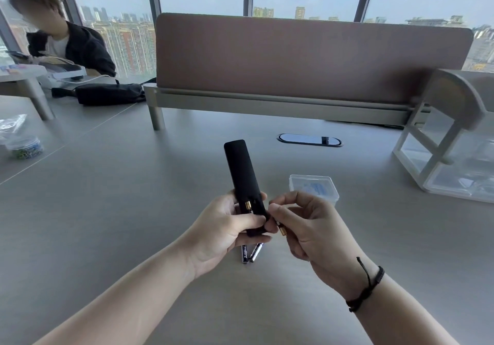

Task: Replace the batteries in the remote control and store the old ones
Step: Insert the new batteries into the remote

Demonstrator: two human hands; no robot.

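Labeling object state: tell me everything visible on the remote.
The remote is a slim, matte black bar, seemingly plastic, seen back side up and tilted up away from the person. Its battery bay is open at the near end, one gold-tipped battery seated inside. The left hand grips its lower end; the right hand touches its edge.

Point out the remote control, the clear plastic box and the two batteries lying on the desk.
remote control (239, 168), head view, bare back.
clear plastic box (312, 185), head view, lid.
two batteries (248, 254), head view, their near ends.
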